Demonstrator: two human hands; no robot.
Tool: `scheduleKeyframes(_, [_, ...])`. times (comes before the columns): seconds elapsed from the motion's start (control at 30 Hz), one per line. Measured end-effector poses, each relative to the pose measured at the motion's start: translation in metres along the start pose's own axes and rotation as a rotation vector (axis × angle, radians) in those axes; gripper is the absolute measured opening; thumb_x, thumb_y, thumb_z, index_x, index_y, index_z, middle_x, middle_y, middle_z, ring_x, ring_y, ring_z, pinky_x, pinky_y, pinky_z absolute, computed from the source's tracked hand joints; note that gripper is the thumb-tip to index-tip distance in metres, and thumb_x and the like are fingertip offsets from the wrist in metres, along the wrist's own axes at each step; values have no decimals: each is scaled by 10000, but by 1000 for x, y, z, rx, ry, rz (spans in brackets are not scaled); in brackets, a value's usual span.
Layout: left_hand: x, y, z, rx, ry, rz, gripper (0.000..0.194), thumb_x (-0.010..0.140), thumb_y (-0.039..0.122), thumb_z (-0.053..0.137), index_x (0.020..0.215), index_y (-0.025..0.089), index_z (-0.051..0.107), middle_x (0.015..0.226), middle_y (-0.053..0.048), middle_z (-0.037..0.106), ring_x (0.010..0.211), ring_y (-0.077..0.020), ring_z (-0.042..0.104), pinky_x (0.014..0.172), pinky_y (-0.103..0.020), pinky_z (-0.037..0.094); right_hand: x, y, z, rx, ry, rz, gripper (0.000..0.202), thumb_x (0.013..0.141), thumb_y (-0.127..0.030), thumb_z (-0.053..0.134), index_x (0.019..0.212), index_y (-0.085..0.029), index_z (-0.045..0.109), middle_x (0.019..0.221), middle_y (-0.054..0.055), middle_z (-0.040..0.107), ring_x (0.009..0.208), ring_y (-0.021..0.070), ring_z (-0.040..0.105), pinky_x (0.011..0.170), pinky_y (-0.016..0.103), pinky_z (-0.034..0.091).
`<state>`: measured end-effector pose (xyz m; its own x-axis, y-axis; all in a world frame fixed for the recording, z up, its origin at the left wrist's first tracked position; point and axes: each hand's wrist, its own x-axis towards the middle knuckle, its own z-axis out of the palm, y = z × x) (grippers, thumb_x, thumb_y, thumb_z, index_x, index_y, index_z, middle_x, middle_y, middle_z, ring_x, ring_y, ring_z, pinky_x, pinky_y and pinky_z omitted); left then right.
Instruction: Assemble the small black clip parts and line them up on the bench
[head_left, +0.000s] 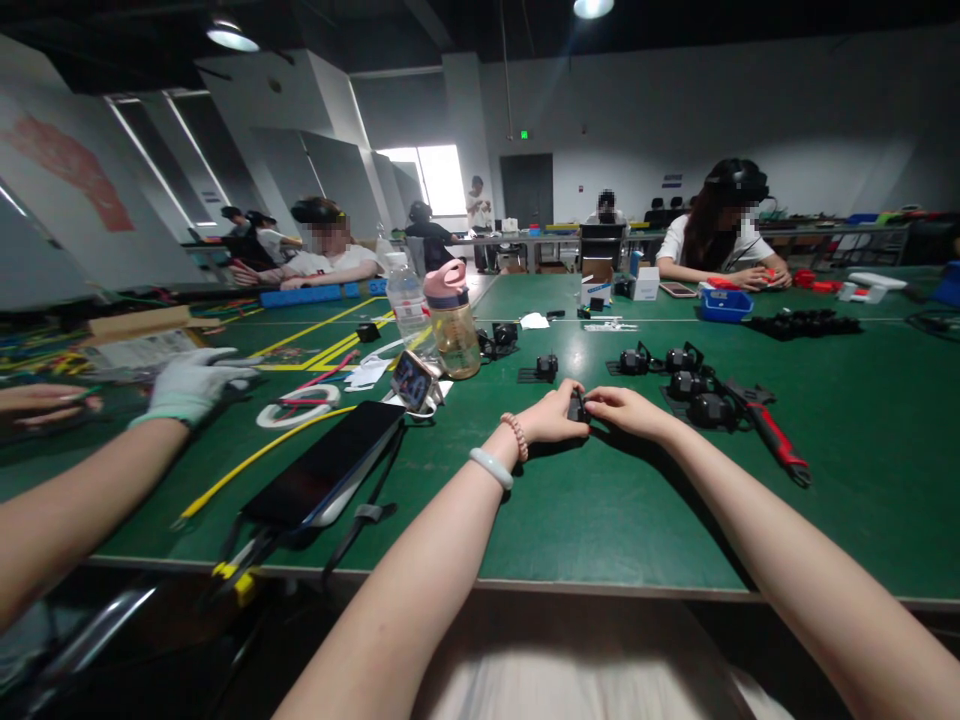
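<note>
Both my hands meet above the green table (600, 530), around a small black part (576, 406). My left hand (553, 412), with a beaded bracelet and a pale bangle at the wrist, is closed on the part from the left. The fingers of my right hand (626, 410) pinch at its right side. The part's details are mostly hidden by my fingers. Just behind my hands lies another black part (547, 367) with a grid-like base. To the right is a group of similar black parts (688, 385), beside a red and black wrench (780, 440).
A tablet-like device (326, 465), yellow cable (262, 460) and smartwatch (412, 382) lie left of my hands. Behind them stand a pink-lidded bottle (454, 335) and a clear bottle (407, 305). A neighbour's gloved hand (191, 385) is at the left; a blue bin (725, 305) sits farther right.
</note>
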<state>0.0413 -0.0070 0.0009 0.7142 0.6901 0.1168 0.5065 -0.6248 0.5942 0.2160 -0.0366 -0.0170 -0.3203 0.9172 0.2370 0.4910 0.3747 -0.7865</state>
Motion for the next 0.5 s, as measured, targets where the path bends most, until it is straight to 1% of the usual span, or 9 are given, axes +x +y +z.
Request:
scheduleKeyframes(0.2, [1,-3,1,-5,-11,4,633,558,320,594,1113,169,330,901,-42,486,728,-137,503,635,-262,434,0,1,0,-7,-4,-8,322,741,-380,456,921,-144,581,874,47,602,775,145,526,723,266,396])
scheduleKeyframes(0.37, [1,-1,1,-6,4,3,624,545,289,597,1102,168,342,889,-33,486,745,-141,502,643,-257,429,1,2,0,1,-6,-5,322,739,-378,459,923,-142,579,875,48,605,775,143,530,723,267,398])
scheduleKeyframes(0.5, [0,0,0,8,-5,-6,620,547,298,596,1099,172,343,875,-31,487,729,-142,500,629,-259,427,1,3,0,16,-9,6,322,734,-380,464,916,-141,580,878,47,607,779,145,532,724,268,400])
